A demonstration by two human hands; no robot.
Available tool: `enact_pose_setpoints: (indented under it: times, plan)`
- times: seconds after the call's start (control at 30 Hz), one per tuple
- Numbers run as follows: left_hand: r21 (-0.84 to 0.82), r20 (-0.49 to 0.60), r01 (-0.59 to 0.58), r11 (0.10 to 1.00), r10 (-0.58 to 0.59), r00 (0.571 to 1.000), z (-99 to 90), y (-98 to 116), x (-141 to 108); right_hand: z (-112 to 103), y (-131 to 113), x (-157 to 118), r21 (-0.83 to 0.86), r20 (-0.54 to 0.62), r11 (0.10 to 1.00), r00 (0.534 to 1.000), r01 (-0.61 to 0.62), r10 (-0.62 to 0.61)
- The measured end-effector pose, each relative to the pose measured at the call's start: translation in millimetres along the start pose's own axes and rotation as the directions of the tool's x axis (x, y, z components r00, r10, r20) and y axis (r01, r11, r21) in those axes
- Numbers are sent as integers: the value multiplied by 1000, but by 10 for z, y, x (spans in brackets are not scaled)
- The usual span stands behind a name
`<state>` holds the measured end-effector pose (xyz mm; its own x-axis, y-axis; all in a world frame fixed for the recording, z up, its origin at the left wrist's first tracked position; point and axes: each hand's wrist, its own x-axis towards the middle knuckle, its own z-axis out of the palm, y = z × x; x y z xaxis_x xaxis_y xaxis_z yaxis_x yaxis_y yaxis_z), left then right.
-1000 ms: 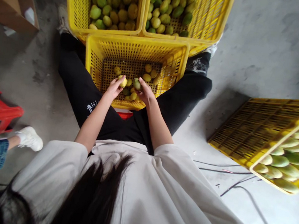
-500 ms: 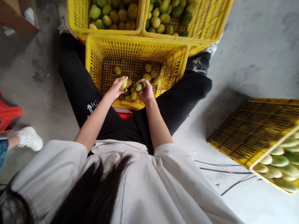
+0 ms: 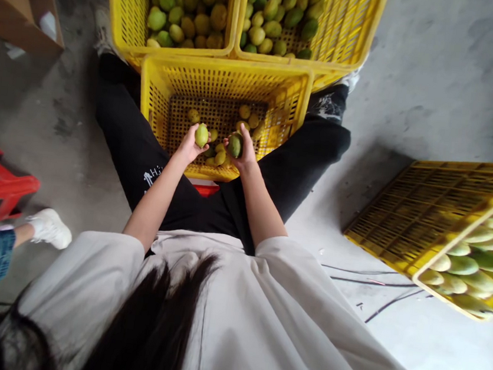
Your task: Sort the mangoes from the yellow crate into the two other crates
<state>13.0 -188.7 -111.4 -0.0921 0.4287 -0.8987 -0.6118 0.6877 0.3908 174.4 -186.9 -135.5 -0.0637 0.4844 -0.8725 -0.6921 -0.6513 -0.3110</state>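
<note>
Both fruits (image 3: 235,146) have turned, gripped in left fingers (image 3: 191,135) and right fingers (image 3: 245,135) (gap between), past the near crate rim (image 3: 210,173).

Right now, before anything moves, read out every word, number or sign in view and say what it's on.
"H", perhaps "Hi", in white on the left trouser leg; the end is unclear.
An arrow-like white sign pointing up, beside it.
White marking on the right trouser leg: too blurred to read.
Fruit, crates, shirt: no text I can make out.

a produce workspace: yellow fruit crates (image 3: 342,26), grey concrete floor (image 3: 421,92)
</note>
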Motion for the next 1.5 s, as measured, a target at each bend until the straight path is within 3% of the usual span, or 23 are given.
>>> enact_pose_setpoints:
  times: [0.23,0.37,0.57,0.73,0.83,1.07,1.33,1.5]
  plan:
    - [32,-33,-59,998,60,998,10,16,-59,-94,0,64,34,45,999,998,-39,37]
    - [52,-21,-19,998,20,1000,-5,20,-40,-75,-32,19,30,34,996,996,-84,83]
    - [128,-5,53,990,-52,999,-8,39,-12,-72,-11,55,9,48,999,998,-36,35]
    - [40,-3,68,997,-68,998,-40,27,38,-134,9,135,-17,83,998,994,-67,68]
    - [-15,-23,52,999,-52,998,-49,31,40,-148,14,152,-60,65,998,997,-29,33]
    - [37,7,-21,999,20,1000,-25,58,-45,-152,82,195,-187,38,976,994,107,-102]
    - [27,34,28,999,-29,999,-43,30,-32,-101,36,60,-127,40,984,992,126,-122]
    - [74,2,22,997,-23,1000,0,22,-77,-59,40,8,-135,51,989,997,58,-51]
